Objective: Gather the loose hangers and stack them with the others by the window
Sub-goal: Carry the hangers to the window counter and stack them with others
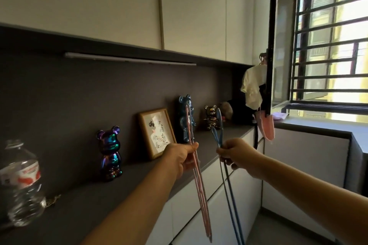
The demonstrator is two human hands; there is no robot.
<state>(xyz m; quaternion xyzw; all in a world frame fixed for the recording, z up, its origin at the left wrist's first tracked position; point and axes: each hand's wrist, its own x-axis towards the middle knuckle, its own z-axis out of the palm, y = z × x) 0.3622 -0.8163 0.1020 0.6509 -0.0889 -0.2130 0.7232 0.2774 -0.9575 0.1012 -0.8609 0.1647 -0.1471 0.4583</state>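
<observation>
framed picture (157,132) with illegible brush characters; bottle label (22,175) unreadable

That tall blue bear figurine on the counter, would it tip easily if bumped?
Probably. The blue bear figurine stands tall on a narrow base, so a nudge near its head might topple it. Its glossy finish looks slippery, perhaps fragile.

Walls: white upper cabinets (99,2), dark backsplash (99,89) | Desk (99,195): dark grey | Window (328,45): barred, daylit, at right
</observation>
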